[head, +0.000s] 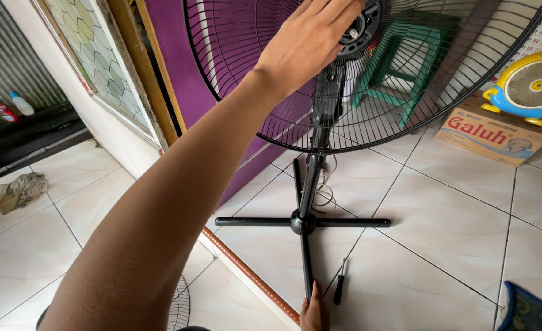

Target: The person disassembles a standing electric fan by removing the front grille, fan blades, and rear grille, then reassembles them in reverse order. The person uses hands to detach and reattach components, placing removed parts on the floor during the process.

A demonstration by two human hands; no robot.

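Left hand [305, 46] at the hub of the standing fan [320, 122]

The left grip lies spread on the motor hub [360, 27], closed on nothing; right hand [314, 312] presses the cross base [301, 222] on the floor. Better keep the base pinned, with the screwdriver [339, 285] near.

light: bright, even daylight — soft shadows | glare: faint sheen on floor tiles [442, 208] | focus: sharp | edges: wide-angle bending

Black stand fan [312, 184] is upright on its cross base [302, 222], blades off, just the rear wire grille [406, 92] on.
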